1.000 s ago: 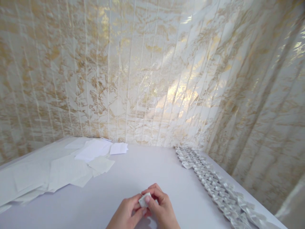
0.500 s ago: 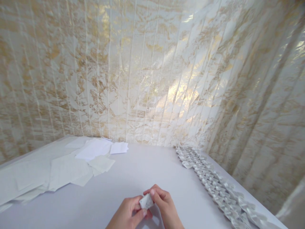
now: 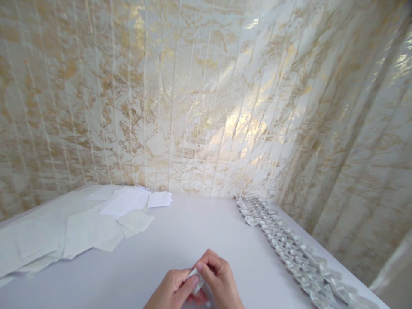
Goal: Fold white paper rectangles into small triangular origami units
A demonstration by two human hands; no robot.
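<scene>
Between both hands, low in the middle of the view, is a small folded piece of paper, pale grey-white. My left hand pinches it from the left, thumb on top near its middle. My right hand grips its upper right part between thumb and bent fingers. The fingers cover much of the paper, so its full shape is hidden. Both hands are just above the light table.
Loose sheets of white paper overlap on the left of the table. A small stack of white paper lies at the back. Rows of folded paper pieces run along the right edge. A shiny gold-patterned curtain hangs behind the table.
My left thumb has moved up onto the folded paper, and the hands have drawn closer together. Less of the paper shows now. The view has shifted very slightly.
</scene>
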